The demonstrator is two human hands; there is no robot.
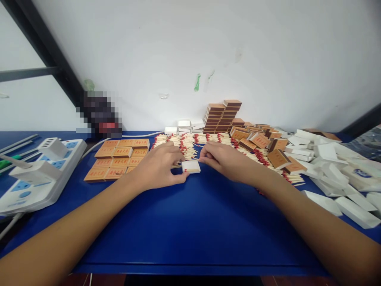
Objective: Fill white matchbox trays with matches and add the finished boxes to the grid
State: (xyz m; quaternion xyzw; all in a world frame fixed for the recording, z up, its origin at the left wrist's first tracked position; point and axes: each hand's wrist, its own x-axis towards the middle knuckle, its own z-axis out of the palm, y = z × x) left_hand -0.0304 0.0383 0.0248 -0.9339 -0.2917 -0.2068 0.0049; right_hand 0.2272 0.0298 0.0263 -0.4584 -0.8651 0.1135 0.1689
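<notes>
My left hand [162, 165] grips a small white matchbox tray [192, 167] at its left end, thumb at the front and fingers behind. A few red-headed matches [190, 171] lie inside the tray along its near side. Close to the tray's right end, my right hand [216, 159] is closed in a pinch. Whatever sits between its fingertips is too small to make out. Just behind both hands spreads a long heap of loose matches [186, 143] with red heads.
Filled-out rows of orange matchboxes [119, 157] lie at left, beside a white power strip [56, 174]. Matchbox sleeves [258, 139] pile up at right, near a stack of boxes [222, 117] against the wall. Many white trays [330, 171] cover the blue table's [190, 230] right side.
</notes>
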